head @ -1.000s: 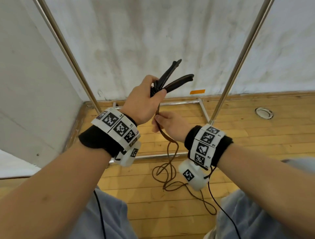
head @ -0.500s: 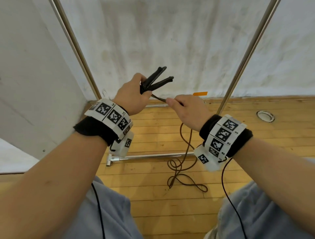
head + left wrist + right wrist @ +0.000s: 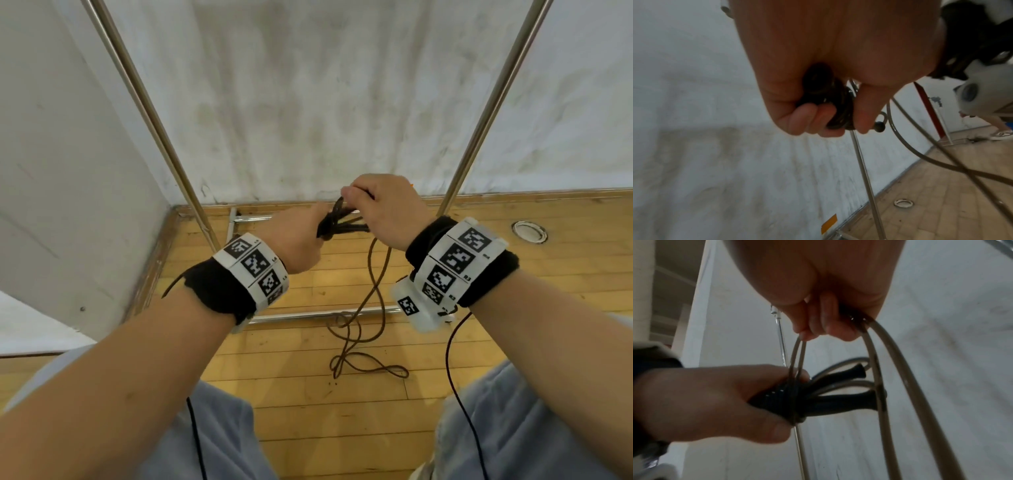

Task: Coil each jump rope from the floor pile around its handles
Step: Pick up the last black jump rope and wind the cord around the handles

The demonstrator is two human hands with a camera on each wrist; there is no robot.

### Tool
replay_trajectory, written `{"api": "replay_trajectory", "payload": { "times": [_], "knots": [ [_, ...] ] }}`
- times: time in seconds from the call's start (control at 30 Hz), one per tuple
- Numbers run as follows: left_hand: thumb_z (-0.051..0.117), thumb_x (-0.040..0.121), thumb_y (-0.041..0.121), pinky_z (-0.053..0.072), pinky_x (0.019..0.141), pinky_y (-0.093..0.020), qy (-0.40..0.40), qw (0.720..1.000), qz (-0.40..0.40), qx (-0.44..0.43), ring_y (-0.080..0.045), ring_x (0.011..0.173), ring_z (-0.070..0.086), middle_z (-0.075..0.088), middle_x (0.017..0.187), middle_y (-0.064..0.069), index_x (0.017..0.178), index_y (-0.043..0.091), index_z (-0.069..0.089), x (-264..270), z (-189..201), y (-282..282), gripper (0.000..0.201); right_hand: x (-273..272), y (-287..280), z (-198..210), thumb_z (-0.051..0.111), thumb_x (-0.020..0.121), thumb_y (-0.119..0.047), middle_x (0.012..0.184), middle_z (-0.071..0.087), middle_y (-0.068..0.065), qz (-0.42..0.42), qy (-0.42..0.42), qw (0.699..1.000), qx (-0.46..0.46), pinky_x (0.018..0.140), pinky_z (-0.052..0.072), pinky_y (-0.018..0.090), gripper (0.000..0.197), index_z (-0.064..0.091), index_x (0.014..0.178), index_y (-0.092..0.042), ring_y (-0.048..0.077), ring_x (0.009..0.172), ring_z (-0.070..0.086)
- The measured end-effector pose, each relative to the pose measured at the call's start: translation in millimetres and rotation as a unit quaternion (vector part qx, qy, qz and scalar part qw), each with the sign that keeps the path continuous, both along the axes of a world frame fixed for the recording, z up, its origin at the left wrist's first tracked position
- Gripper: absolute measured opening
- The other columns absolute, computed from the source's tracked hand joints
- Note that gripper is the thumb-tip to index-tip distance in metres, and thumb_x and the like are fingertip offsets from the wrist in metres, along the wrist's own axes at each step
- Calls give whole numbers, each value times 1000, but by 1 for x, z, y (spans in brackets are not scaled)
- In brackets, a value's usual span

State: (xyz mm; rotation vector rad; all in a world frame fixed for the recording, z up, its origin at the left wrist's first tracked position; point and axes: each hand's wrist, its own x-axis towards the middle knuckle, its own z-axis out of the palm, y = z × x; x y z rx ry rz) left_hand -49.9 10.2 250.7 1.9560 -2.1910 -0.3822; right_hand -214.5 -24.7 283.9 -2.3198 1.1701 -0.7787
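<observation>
A: From the head view, where did the handles (image 3: 337,224) lie?

B: In the left hand (image 3: 294,241), fingers curled tight round them, their long axis running roughly level toward the right hand (image 3: 385,209), just above and beside their free ends. That hand pinched the rope (image 3: 375,274); slack hung below the handles to loops on the floor (image 3: 479,274).

A: The left wrist view?

B: Fingers (image 3: 813,120) wrapped the dark bundle (image 3: 830,100), strands trailing off to its right.

A: And the right wrist?

B: Fingertips (image 3: 818,327) gripped doubled strands (image 3: 797,353) directly above the handles (image 3: 828,394), rope already wound round them.

A: What differed from half a second before?

B: The handles had tipped from pointing upward to nearly level, and the right hand had come over them from the side. The next wrap likely goes down behind the handles.
</observation>
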Motion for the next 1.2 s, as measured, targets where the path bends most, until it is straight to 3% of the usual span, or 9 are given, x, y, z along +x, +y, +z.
{"api": "replay_trajectory", "payload": {
  "times": [0.13,0.23,0.37,0.53,0.7,0.8,0.9,1.03,1.2],
  "knots": [
    [64,81,51,37,55,-23,1,998,-36,-51,-9,70,53,54,79,15,109,29,52,-13,-1,6,37,-8,-14,-5,44,97,-36,64,53,-3,-34,19,999,-24,53,32,16,38,64,81,-8,8,59,46],
    [62,85,41,33,51,-21,18,996,-54,-67,-5,64,51,52,70,15,96,28,53,-14,2,8,20,-13,-22,-7,46,95,-42,63,52,-2,-46,15,999,0,56,36,23,42,65,80,-8,12,59,47],
    [62,85,28,39,54,-26,82,989,-89,-81,-11,62,54,56,66,8,84,22,56,-14,10,15,9,-23,-31,-4,51,91,-48,62,55,5,-43,-14,996,83,59,38,26,39,66,72,-18,16,63,52],
    [62,85,29,41,57,-22,122,982,-99,-102,-13,64,55,58,67,4,87,16,62,-16,20,23,13,-33,-33,1,51,89,-53,52,39,-5,-8,-30,988,152,61,35,27,40,59,61,-24,11,52,39],
    [58,90,32,34,51,-11,130,980,-87,-123,-7,58,51,54,65,10,87,21,57,-19,24,27,12,-30,-24,-1,47,92,-48,53,38,-2,24,-78,971,223,62,35,26,45,47,59,-18,13,50,35],
    [56,91,32,35,50,-7,168,973,-56,-146,-6,53,48,51,62,11,86,27,51,-20,29,27,10,-20,-22,-4,47,95,-40,57,46,-2,1,-127,956,266,60,39,22,37,51,68,-14,10,49,41],
    [55,92,32,35,46,-11,201,965,-28,-168,-7,50,49,53,61,9,89,22,54,-18,32,25,10,-15,-20,-11,45,97,-33,54,44,-4,27,-149,958,245,44,33,18,31,56,77,-12,7,43,36],
    [51,94,33,36,46,-11,235,950,18,-204,-5,51,50,56,63,7,88,20,54,-15,36,22,14,-4,-16,-22,47,96,-26,49,46,-10,8,-216,949,230,42,30,19,23,61,78,-23,7,44,36],
    [46,96,36,39,52,-22,241,942,83,-218,-10,57,54,60,65,2,84,15,56,-8,37,12,26,15,5,-32,45,97,-28,57,47,-10,2,-149,986,68,46,31,11,25,59,79,-19,1,46,40]
  ]
}}
